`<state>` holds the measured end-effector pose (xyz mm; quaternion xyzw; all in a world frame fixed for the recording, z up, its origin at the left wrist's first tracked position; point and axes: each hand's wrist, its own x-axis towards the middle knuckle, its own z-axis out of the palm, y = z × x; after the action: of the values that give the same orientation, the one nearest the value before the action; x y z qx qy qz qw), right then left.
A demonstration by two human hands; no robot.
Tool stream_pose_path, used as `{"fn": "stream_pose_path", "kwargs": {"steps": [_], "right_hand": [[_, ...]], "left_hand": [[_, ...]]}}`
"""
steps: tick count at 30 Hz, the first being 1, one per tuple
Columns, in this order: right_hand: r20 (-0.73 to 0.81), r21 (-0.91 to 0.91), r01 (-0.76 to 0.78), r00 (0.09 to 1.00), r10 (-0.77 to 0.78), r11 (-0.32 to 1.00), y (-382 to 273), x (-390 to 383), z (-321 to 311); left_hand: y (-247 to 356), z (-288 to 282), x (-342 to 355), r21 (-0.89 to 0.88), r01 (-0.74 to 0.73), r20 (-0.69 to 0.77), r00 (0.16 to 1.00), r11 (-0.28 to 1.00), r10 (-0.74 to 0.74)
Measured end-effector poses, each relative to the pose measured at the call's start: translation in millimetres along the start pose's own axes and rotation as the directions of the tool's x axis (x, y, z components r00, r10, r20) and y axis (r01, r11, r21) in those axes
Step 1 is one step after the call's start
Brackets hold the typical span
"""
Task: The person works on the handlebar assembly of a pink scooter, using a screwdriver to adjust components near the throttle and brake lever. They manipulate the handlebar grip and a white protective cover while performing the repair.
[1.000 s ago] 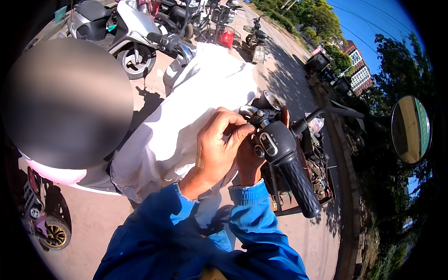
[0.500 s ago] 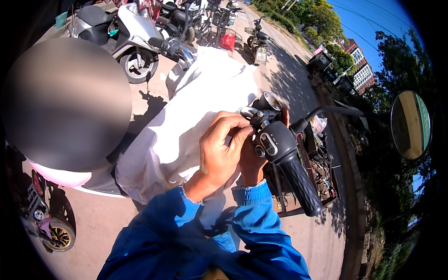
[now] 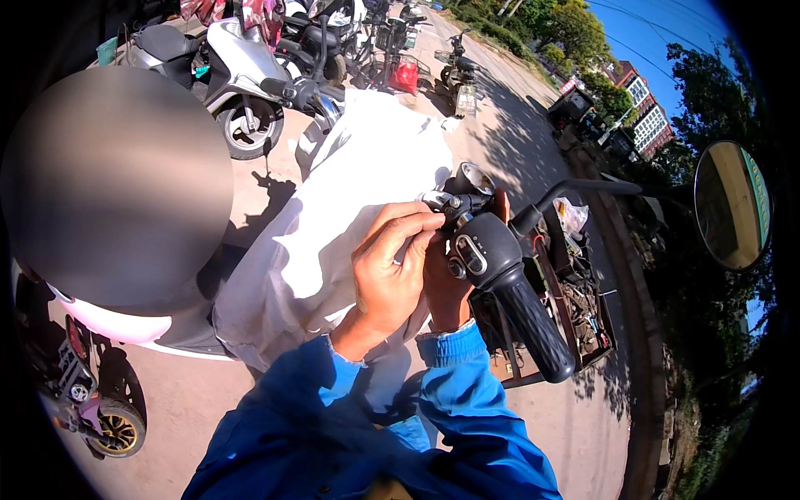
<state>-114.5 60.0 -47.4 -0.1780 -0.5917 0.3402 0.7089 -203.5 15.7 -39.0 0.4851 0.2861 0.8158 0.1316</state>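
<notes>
Through the head camera I have both bare hands close together at the handlebar, blue sleeves point(image 3: 454, 379) reaching up behind them. My left hand point(image 3: 385, 271) is bent into a pinch, thumb and fingertips drawn together right beside the inner end of the black housing point(image 3: 493, 248); I can't make out whether anything small sits between them. My right hand point(image 3: 447, 287) is mostly hidden behind the left hand and the housing, so I can't say how its fingers are set or what they grip. The housing sits just right of both hands, its buttons facing me, and the ribbed grip point(image 3: 533, 329) slants from it toward the lower right. Above the grip, a dark stem point(image 3: 575, 190) runs right to the mirror point(image 3: 723, 204). A white cover point(image 3: 375, 150) drapes beyond and left of my hands. Past the grip stands a box point(image 3: 602, 354) of jumbled parts, and a silver scooter point(image 3: 236, 54) is parked at the upper left.
</notes>
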Motion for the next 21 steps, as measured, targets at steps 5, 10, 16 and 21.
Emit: {"fn": "stream_pose_path", "kwargs": {"steps": [5, 10, 16, 21], "right_hand": [[0.099, -0.115, 0.091, 0.992, -0.079, 0.989, 5.3, -1.9, -10.7], [-0.005, 0.086, -0.036, 0.999, 0.037, 0.996, -5.1, -1.4, 5.3], [0.043, -0.053, 0.049, 0.998, -0.047, 0.997, 2.5, -0.4, -0.5], [0.037, -0.061, 0.034, 0.999, -0.032, 0.998, 1.9, -0.8, -2.3]], "left_hand": [[4.5, -1.6, -3.6, -0.016, 0.006, 0.007, 1.0, 1.0, -0.006], [-3.5, 0.0, -1.2, -0.203, 0.285, 0.025, 0.958, 0.937, -0.286], [0.0, -2.8, -0.6, -0.055, 0.106, 0.056, 0.993, 0.993, -0.103], [1.7, -2.5, -3.4, -0.028, 0.021, 0.049, 0.999, 0.999, -0.02]]}}
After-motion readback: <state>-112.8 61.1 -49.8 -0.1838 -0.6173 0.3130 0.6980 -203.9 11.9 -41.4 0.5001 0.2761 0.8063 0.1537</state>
